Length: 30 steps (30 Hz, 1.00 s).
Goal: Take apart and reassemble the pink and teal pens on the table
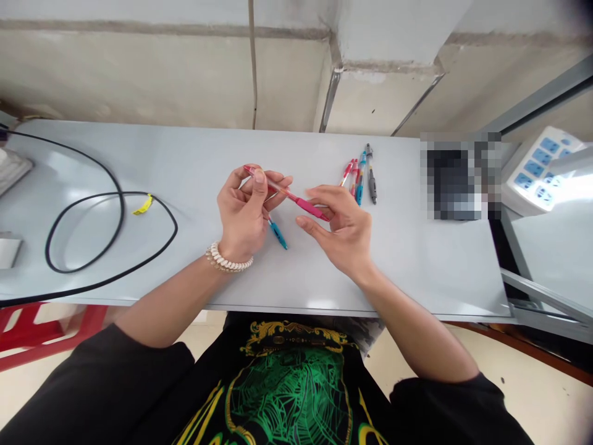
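Observation:
A pink pen (311, 209) with a clear barrel and rubbery pink grip slants above the table between my hands. My left hand (245, 210) is closed on its upper end, the thumb pressing it against the fingers. The pen's grip end reaches in front of the fingers of my right hand (345, 228). There the thumb and index finger are apart, and whether the fingers touch the pen I cannot tell. A teal pen (278, 235) lies on the table below my left hand, its upper part hidden by that hand.
Several pens, among them a teal pen (361, 179) and a grey pen (372, 179), lie beyond my right hand on the white table (417, 266). A black cable (173, 225) with a yellow tag (143, 205) loops at left. A power strip (540, 170) stands at right.

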Motion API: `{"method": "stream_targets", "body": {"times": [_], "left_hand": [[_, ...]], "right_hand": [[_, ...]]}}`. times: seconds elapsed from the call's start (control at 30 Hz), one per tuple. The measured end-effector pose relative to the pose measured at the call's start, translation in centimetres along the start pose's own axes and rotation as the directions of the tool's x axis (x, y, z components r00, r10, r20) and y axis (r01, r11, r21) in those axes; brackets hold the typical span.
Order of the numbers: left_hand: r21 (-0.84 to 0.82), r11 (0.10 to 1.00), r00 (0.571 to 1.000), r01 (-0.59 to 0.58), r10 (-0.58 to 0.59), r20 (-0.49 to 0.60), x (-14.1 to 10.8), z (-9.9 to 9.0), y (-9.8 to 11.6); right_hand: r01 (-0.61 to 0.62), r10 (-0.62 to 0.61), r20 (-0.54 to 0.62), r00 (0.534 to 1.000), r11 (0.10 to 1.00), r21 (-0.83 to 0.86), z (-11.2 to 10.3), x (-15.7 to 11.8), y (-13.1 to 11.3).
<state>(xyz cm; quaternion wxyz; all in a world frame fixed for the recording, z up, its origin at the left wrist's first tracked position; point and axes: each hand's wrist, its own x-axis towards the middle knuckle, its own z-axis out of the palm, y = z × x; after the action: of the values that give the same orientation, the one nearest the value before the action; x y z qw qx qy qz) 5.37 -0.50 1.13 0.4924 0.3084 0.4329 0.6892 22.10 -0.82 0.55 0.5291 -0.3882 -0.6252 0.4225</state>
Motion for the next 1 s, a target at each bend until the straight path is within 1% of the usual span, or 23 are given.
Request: {"method": "stream_targets", "body": {"times": [0.07, 0.1, 0.2, 0.3, 0.43, 0.53, 0.57, 0.63, 0.7, 0.73, 0.77, 0.83, 0.93, 1.0], "left_hand": [[-0.007, 1.0, 1.0, -0.001, 0.001, 0.013, -0.1, 0.1, 0.0], [-0.006, 1.0, 1.0, 0.002, -0.002, 0.021, -0.1, 0.1, 0.0], [-0.005, 1.0, 1.0, 0.016, -0.016, 0.02, -0.2, 0.2, 0.0], [-0.017, 0.999, 0.999, 0.044, -0.044, 0.01, -0.2, 0.3, 0.0], [-0.04, 0.995, 0.996, 0.09, -0.09, 0.001, -0.1, 0.4, -0.2], [-0.062, 0.991, 0.993, 0.116, -0.117, -0.014, -0.2, 0.6, -0.3], [-0.07, 0.989, 0.991, 0.128, -0.129, -0.021, -0.3, 0.6, -0.4], [-0.084, 0.984, 0.986, 0.16, -0.164, -0.039, -0.4, 0.8, -0.5], [-0.09, 0.976, 0.977, 0.198, -0.205, -0.065, -0.5, 0.8, -0.8], [-0.091, 0.972, 0.972, 0.216, -0.224, -0.078, -0.5, 0.8, -0.9], [-0.093, 0.969, 0.967, 0.23, -0.239, -0.091, -0.4, 0.7, -1.1], [-0.1, 0.966, 0.961, 0.238, -0.249, -0.117, -0.2, 0.5, -1.3], [-0.11, 0.971, 0.963, 0.213, -0.228, -0.147, 0.5, 0.0, -1.4], [-0.11, 0.974, 0.965, 0.198, -0.214, -0.155, 0.9, -0.3, -1.3]], "right_hand": [[-0.069, 0.069, 0.011, 0.998, 0.996, 0.054, 0.1, 0.1, -0.1], [-0.078, 0.077, 0.007, 0.997, 0.995, 0.056, 0.1, 0.1, -0.1], [-0.03, 0.031, -0.036, 0.999, 0.999, 0.037, 0.1, 0.1, 0.0], [-0.058, 0.059, -0.022, 0.998, 0.997, 0.057, 0.1, 0.1, 0.1], [0.078, -0.081, -0.025, 0.996, 0.993, -0.092, 0.0, 0.0, 0.1], [0.052, -0.048, 0.03, 0.998, 0.989, -0.138, 0.1, 0.0, 0.3], [0.081, -0.074, 0.047, 0.996, 0.982, -0.168, 0.1, 0.0, 0.4], [0.227, -0.214, 0.076, 0.974, 0.931, -0.287, 0.0, 0.0, 0.8], [0.374, -0.352, 0.133, 0.926, 0.82, -0.434, -0.1, 0.0, 1.2], [0.412, -0.388, 0.156, 0.908, 0.766, -0.494, -0.1, 0.0, 1.4], [0.428, -0.401, 0.175, 0.899, 0.727, -0.537, -0.2, 0.0, 1.6], [0.435, -0.399, 0.198, 0.895, 0.691, -0.577, -0.3, 0.0, 1.8], [0.453, -0.416, 0.205, 0.886, 0.681, -0.575, -0.7, 0.1, 1.7], [0.457, -0.44, 0.176, 0.88, 0.691, -0.56, -1.1, 0.4, 1.2]]}}
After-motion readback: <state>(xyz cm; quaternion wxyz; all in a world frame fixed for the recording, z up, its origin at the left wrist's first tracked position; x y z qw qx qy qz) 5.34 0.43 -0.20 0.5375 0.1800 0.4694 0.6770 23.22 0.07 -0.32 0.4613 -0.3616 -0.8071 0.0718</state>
